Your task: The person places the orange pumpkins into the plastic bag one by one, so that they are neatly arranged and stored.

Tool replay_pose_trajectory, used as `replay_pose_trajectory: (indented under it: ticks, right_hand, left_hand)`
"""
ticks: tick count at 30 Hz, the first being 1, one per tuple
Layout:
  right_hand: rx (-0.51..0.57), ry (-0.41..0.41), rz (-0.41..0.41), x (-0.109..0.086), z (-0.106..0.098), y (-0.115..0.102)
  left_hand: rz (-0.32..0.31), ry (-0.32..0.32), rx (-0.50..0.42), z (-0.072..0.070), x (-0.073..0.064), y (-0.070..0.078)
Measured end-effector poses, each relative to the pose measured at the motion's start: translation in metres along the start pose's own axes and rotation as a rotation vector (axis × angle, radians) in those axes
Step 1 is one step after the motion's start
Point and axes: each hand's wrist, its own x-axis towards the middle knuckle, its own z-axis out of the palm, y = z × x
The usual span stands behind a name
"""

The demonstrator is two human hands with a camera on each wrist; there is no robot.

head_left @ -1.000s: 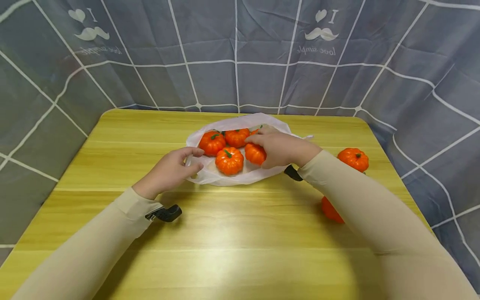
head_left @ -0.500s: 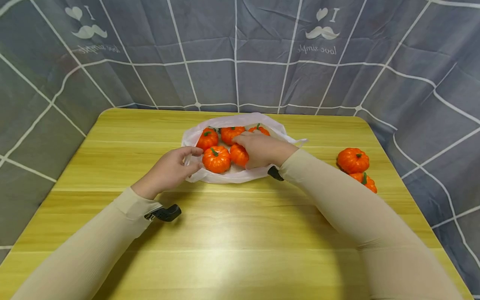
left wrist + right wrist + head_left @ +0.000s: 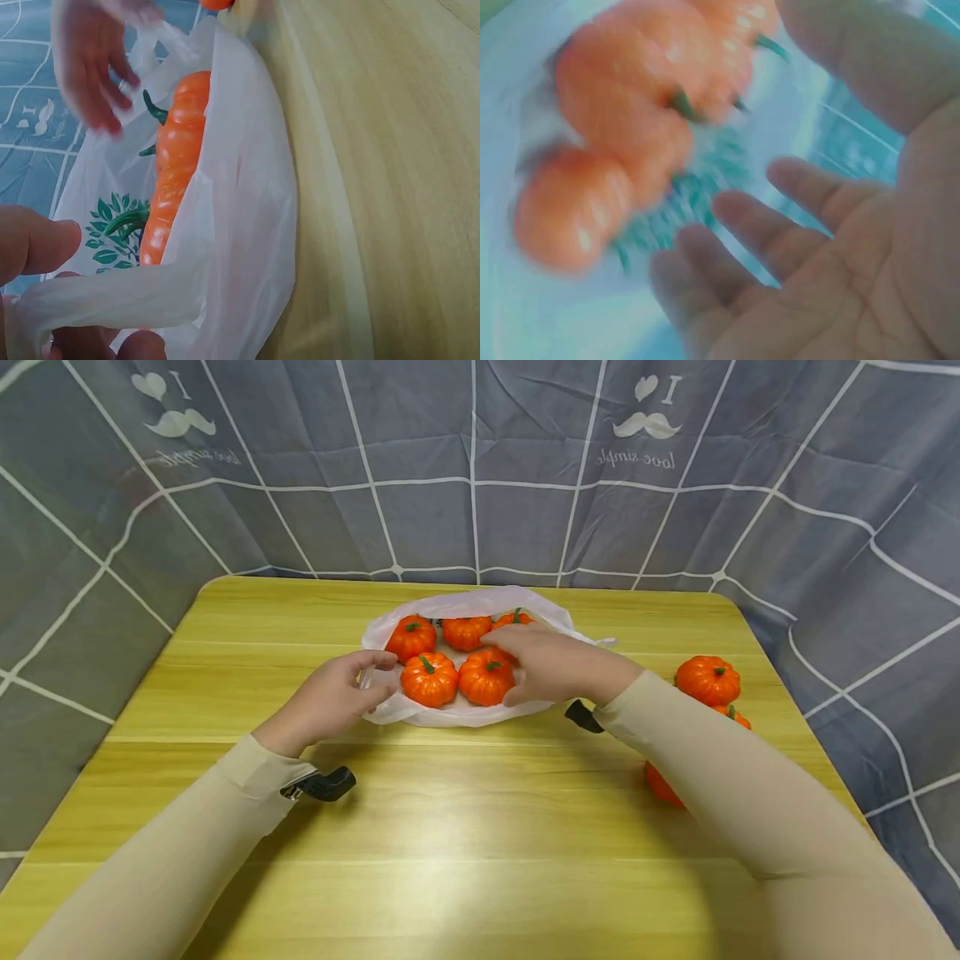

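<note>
A white bag [image 3: 472, 603] lies near the back of the bench [image 3: 450, 843], with its wide mouth facing up. Five orange pumpkins sit inside it in two rows. In front are the front left pumpkin [image 3: 429, 681] and the front right pumpkin [image 3: 484, 678], side by side. Behind them are the back left pumpkin [image 3: 412, 639], the back middle pumpkin [image 3: 467, 632] and the back right pumpkin [image 3: 513, 620].

The left hand [image 3: 330, 697] is at the left side of the bag. Its fingers hold the bag's handle [image 3: 127, 296], which loops over them. The right hand [image 3: 558, 662] is over the right side of the bag, just beside the front right pumpkin. It holds nothing, and its fingers are spread out.

Green leaves [image 3: 112, 229] are printed on the bag. Three more pumpkins are on the bench to the right: a far one [image 3: 707, 680], one just in front of it [image 3: 738, 717] and a near one [image 3: 662, 785]. The right sleeve [image 3: 720, 785] hides parts of them. A grey cloth [image 3: 420, 527] with white lines hangs behind.
</note>
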Motion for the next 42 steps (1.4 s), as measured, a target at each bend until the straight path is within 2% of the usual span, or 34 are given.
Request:
replay_pose_trajectory:
  ticks: [3,7,12,16,19,23,25,33,42]
  right_hand:
    - [0.023,0.019,0.012,-0.044,-0.013,0.01]
    - [0.006,-0.014,0.095,-0.109,-0.015,0.03]
    - [0.048,-0.077,0.201,-0.169,0.012,0.064]
    - [0.067,-0.085,0.222,-0.195,0.035,0.081]
    - [0.031,-0.071,0.254,-0.2,0.047,0.086]
    - [0.004,-0.057,0.304,-0.196,0.055,0.087]
    - [-0.001,-0.042,0.297,-0.192,0.056,0.088]
    - [0.133,0.058,0.244,-0.173,0.063,0.091]
    - [0.187,0.088,0.234,-0.169,0.069,0.098]
  left_hand:
    - [0.001,-0.001,-0.018,-0.002,0.001,0.001]
    - [-0.004,-0.008,-0.029,-0.004,0.002,0.002]
    - [-0.023,-0.022,-0.044,-0.006,0.003,0.0]
    - [-0.032,-0.027,-0.057,-0.008,0.001,0.001]
    - [-0.033,-0.026,-0.056,-0.008,0.001,0.001]
    - [-0.035,-0.022,-0.053,-0.007,0.0,0.001]
    - [-0.034,-0.022,-0.047,-0.006,0.0,0.001]
    - [-0.032,-0.025,-0.039,-0.004,-0.001,0.001]
    - [-0.025,-0.028,-0.033,-0.002,0.0,0.005]
